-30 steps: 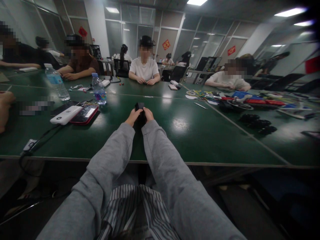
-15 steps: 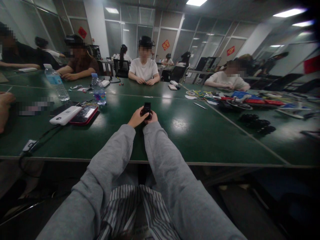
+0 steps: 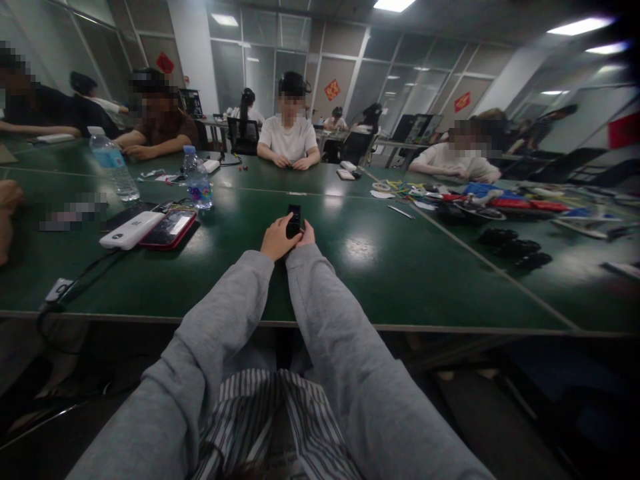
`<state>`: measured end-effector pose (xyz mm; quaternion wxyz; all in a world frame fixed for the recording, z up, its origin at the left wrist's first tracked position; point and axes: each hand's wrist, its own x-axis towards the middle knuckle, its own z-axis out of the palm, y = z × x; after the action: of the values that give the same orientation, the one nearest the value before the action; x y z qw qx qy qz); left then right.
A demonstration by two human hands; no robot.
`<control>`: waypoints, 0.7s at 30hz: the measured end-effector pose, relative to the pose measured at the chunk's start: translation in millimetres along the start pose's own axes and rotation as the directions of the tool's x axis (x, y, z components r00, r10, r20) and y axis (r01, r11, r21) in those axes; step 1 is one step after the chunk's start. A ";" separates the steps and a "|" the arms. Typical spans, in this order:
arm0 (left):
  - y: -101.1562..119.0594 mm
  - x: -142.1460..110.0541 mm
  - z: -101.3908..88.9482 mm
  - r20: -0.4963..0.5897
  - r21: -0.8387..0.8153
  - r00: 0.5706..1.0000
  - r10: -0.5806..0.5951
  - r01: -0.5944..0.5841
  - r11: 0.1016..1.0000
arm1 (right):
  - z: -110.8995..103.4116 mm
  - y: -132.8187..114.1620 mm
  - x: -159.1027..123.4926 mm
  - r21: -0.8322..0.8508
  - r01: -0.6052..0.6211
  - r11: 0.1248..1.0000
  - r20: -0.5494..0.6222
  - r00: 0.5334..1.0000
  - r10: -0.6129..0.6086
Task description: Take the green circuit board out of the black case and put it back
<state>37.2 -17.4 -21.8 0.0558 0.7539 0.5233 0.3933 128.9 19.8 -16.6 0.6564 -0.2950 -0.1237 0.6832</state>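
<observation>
closest up there's striped cloth (image 3: 273, 407) over the lap, then two grey sleeves (image 3: 345, 340) reaching forward over a dark green table (image 3: 380, 293). the hands nearly meet out in the middle. left hand (image 3: 279, 239) is closed around the left side and lower part of a small black device (image 3: 295, 213), thumb lying across its front. right hand (image 3: 308, 234) is gripping it from the right, lower down, though most of those fingers are hidden. the top of the device pokes up past the hands, and i can't tell if its bottom touches the table.

off to the left, a white power-bank-looking box (image 3: 131, 231) with a black cable (image 3: 93, 268) running from its near end sits right against a red-edged phone (image 3: 173, 230). just past those are two plastic bottles, a taller one with a blue label (image 3: 116, 167) and a shorter one with a blue cap (image 3: 197, 180).

over on the right, a few black lumps (image 3: 515, 247), too blurry to name, then a thin silver stick (image 3: 401, 211) and a messy pile of cables and red and blue stuff (image 3: 480, 200).

across the table a person in a white t-shirt (image 3: 288, 137) has both hands on the tabletop. way back, red diamond-shaped decorations (image 3: 332, 89) hang on the partition wall (image 3: 285, 33).
</observation>
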 end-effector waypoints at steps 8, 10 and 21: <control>6.3 -3.7 -8.4 0.000 0.082 0.999 -0.036 0.035 0.996 | 7.9 -1.5 -12.8 0.048 -0.146 0.988 -0.067 0.987 0.149; 7.5 -3.8 -9.2 0.009 0.099 0.999 -0.040 0.039 0.994 | 8.1 -1.9 -13.9 0.059 -0.152 0.987 -0.041 0.987 0.154; 12.9 -4.7 -12.3 0.016 0.138 0.997 -0.072 0.069 0.988 | 10.4 -3.1 -16.9 0.064 -0.155 0.986 -0.074 0.984 0.159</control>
<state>38.1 -31.1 -9.4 0.0232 0.7411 0.5749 0.3460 125.0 6.0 -2.6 0.6133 -0.3114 -0.0539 0.7239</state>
